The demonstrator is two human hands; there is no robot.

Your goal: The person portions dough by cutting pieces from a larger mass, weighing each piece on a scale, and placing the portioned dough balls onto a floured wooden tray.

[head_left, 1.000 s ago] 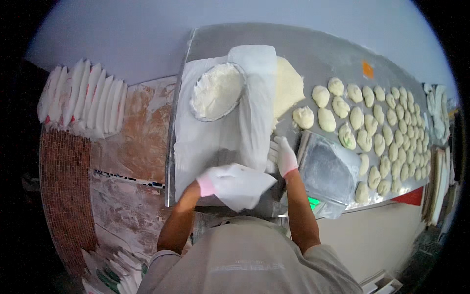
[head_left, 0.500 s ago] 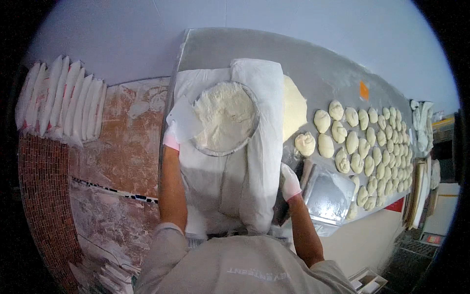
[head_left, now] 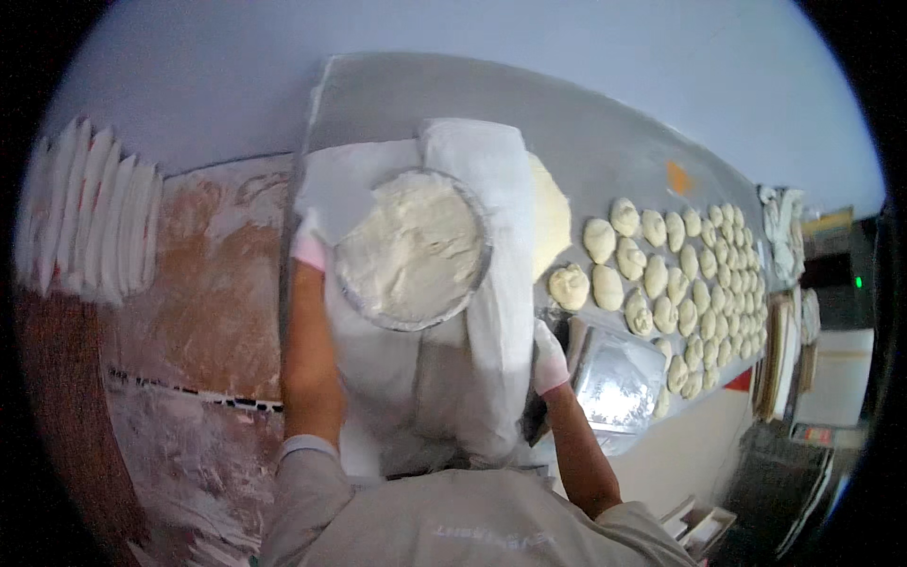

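A white glove covers my left hand, which is closed on a white, flat dough scraper. The scraper reaches over the left rim of a round metal bowl of pale flour. White cloth lies under the bowl and is folded thick along its right side. My right hand, also gloved, rests beside that fold with its fingers stretched forward; no object shows in it. Just right of this hand lies a shiny metal-topped square thing.
Many pale dough pieces lie in rows on the grey table. A yellowish sheet shows beside the cloth. White sacks stand at the far left, and an orange scrap lies toward the back.
The whole view has shifted, so the table sits farther left. Relative to the cloth, the bowl is closer to me. My left hand and the scraper have moved slightly away from me.
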